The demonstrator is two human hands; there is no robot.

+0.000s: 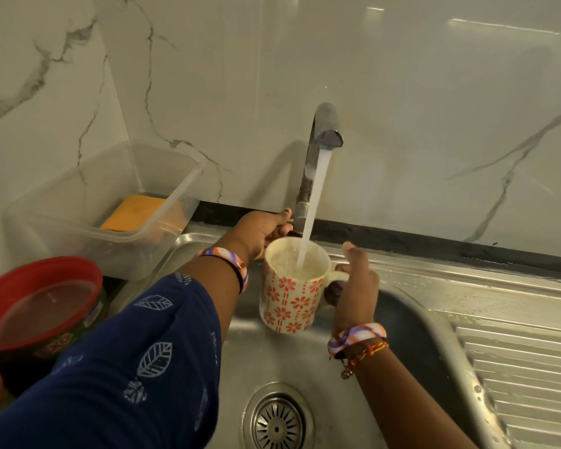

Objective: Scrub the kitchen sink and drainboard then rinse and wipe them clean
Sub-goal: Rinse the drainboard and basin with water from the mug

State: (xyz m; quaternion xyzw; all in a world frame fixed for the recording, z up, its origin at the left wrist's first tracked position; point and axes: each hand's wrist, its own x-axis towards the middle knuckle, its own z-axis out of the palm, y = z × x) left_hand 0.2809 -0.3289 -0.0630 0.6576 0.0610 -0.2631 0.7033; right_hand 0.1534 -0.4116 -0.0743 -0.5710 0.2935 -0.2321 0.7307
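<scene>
Filling under the running tap, the mug sits above the sink, its handle gripped by the right hand; the left hand is curled around the tap control at the far rim. Water is near the brim, so a late shut-off would likely cause overflow. The wet handle could slip. The drainboard lies right.

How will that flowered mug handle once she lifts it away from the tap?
Probably heavy: the mug is nearly full under the running tap. Likely slippery, since it looks wet and glazed. The right hand grips only the handle, so it may tilt and spill.
</scene>
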